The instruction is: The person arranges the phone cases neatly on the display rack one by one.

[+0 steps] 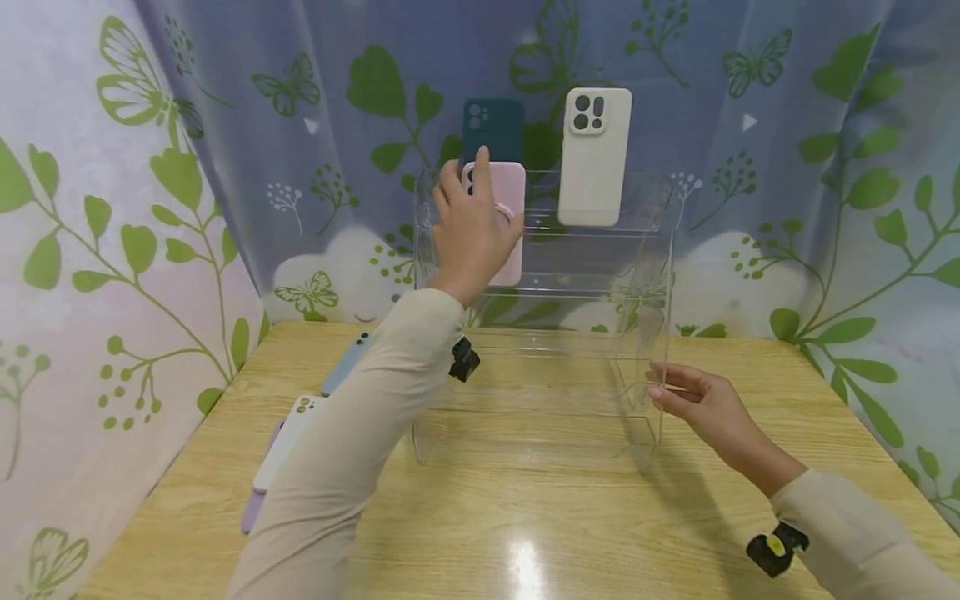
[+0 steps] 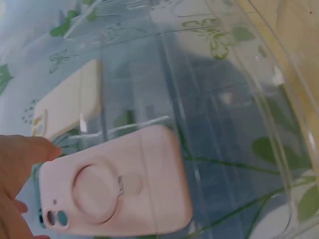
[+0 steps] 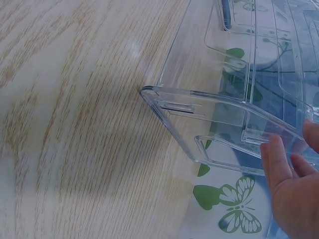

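A clear tiered display rack [image 1: 532, 425] stands on the wooden table. My left hand [image 1: 474, 229] holds a pink phone case [image 1: 512, 187] by its sides on an upper tier, thumb along the right edge. In the left wrist view the pink phone case [image 2: 162, 189] shows a ring on its back and camera holes beside my fingers. Behind it, a dark green phone case [image 1: 495, 125] stands on the top tier, with a cream phone case [image 1: 592, 179] to its right. My right hand [image 1: 701, 408] grips the rack's right side panel [image 3: 224, 134] between thumb and fingers.
At the table's left lie a blue phone case [image 1: 343, 367], a white phone case [image 1: 281, 454] and a purple phone case [image 1: 252, 512] under the white one, partly hidden by my left sleeve. A patterned curtain [image 1: 360, 142] hangs behind the rack.
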Available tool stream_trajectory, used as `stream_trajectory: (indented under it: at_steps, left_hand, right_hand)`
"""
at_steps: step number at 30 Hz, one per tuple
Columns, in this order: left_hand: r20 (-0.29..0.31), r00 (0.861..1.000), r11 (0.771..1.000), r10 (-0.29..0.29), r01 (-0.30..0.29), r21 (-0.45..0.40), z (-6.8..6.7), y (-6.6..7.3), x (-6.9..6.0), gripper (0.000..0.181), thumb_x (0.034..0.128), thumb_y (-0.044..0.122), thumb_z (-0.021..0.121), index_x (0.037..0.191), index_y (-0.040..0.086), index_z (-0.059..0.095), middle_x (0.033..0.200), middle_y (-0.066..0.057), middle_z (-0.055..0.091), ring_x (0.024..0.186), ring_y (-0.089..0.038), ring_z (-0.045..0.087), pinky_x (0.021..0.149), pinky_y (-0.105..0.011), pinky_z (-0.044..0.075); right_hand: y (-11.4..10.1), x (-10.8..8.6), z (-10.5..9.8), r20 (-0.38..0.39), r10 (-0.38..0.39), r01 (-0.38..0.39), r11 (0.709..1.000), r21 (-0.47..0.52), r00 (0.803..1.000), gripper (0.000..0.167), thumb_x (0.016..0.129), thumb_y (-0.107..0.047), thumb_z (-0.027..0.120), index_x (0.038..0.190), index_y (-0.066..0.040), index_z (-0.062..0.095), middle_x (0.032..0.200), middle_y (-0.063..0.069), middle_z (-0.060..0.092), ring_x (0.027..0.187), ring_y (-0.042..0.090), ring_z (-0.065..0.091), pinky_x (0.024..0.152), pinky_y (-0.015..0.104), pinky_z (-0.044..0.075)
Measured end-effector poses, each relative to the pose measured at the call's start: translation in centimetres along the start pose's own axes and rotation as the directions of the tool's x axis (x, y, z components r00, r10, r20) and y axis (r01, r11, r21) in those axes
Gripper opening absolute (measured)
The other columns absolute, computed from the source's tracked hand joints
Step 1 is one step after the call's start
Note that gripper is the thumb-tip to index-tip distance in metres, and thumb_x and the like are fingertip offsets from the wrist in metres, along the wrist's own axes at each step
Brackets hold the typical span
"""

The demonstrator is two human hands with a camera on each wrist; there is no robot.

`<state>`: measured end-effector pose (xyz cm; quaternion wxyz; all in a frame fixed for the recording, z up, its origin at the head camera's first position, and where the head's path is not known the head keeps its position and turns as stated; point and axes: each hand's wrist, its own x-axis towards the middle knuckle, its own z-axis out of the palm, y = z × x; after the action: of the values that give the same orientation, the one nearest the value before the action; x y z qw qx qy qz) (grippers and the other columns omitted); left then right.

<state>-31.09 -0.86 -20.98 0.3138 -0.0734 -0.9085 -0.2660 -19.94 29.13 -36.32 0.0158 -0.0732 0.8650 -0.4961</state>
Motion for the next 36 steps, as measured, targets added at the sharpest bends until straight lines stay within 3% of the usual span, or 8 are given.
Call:
stream_trajectory:
  at_steps: [8, 14, 19, 26, 31, 36]
  left_hand:
    - [0.124, 0.992, 0.999, 0.039, -0.041, 0.017, -2.9, -2.2, -0.4, 0.085, 0.0889, 0.042, 0.063, 0.156, 0.023, 0.013, 0.155, -0.016, 0.014, 0.142, -0.032, 0.016, 0.078, -0.049, 0.050]
    - [0.167, 0.986, 0.999, 0.032, -0.034, 0.011, -4.3, -5.3, -1.1, 0.084, 0.0906, 0.045, 0.060, 0.156, 0.024, 0.011, 0.156, -0.016, 0.012, 0.144, -0.034, 0.012, 0.078, -0.050, 0.050]
    - [0.199, 0.980, 1.000, 0.006, -0.006, 0.000, -5.1, -8.5, -2.2, 0.081, 0.0929, 0.046, 0.056, 0.156, 0.023, 0.010, 0.157, -0.017, 0.009, 0.144, -0.036, 0.012, 0.074, -0.051, 0.048]
    - [0.269, 0.961, 0.998, -0.058, 0.062, -0.005, -5.8, -13.8, -4.7, 0.079, 0.0948, 0.041, 0.054, 0.156, 0.019, 0.008, 0.156, -0.022, 0.006, 0.143, -0.042, 0.008, 0.098, -0.064, 0.033]
    - [0.302, 0.950, 0.996, -0.084, 0.086, 0.005, -6.0, -17.6, -7.2, 0.081, 0.0949, 0.038, 0.054, 0.156, 0.013, 0.007, 0.154, -0.028, 0.006, 0.140, -0.049, 0.011, 0.097, -0.067, 0.032]
    - [0.305, 0.949, 0.997, -0.077, 0.072, 0.028, -5.7, -20.9, -10.1, 0.084, 0.0934, 0.032, 0.059, 0.155, 0.006, 0.007, 0.151, -0.035, 0.009, 0.137, -0.053, 0.014, 0.099, -0.069, 0.027]
  right_hand:
    - [0.1, 0.1, -0.1, 0.008, 0.001, -0.001, 1.000, -0.007, 1.000, 0.061, 0.096, -0.036, 0.057, 0.146, -0.005, 0.039, 0.143, 0.022, 0.044, 0.101, -0.009, 0.056, 0.087, 0.029, 0.052]
    - [0.1, 0.2, -0.2, 0.012, 0.000, 0.000, 1.000, -0.024, 1.000, 0.062, 0.096, -0.037, 0.056, 0.146, -0.006, 0.039, 0.144, 0.021, 0.043, 0.107, 0.001, 0.059, 0.087, 0.031, 0.052]
    - [0.0, 0.2, -0.2, 0.011, 0.000, 0.000, 1.000, -0.015, 1.000, 0.062, 0.096, -0.036, 0.056, 0.146, -0.004, 0.038, 0.144, 0.022, 0.043, 0.103, -0.006, 0.057, 0.086, 0.029, 0.053]
    - [0.0, 0.2, -0.3, 0.008, -0.002, 0.002, 1.000, -0.025, 1.000, 0.062, 0.096, -0.036, 0.056, 0.147, -0.004, 0.038, 0.143, 0.022, 0.044, 0.102, -0.006, 0.056, 0.087, 0.032, 0.052]
    - [0.0, 0.2, -0.1, 0.010, -0.004, 0.004, 1.000, -0.009, 1.000, 0.063, 0.096, -0.035, 0.056, 0.147, -0.003, 0.037, 0.143, 0.023, 0.043, 0.100, -0.010, 0.055, 0.085, 0.028, 0.053]
    - [0.0, 0.2, 0.0, 0.012, -0.004, 0.004, 1.000, 0.003, 1.000, 0.062, 0.096, -0.034, 0.057, 0.146, -0.004, 0.038, 0.143, 0.023, 0.044, 0.098, -0.012, 0.055, 0.085, 0.026, 0.052]
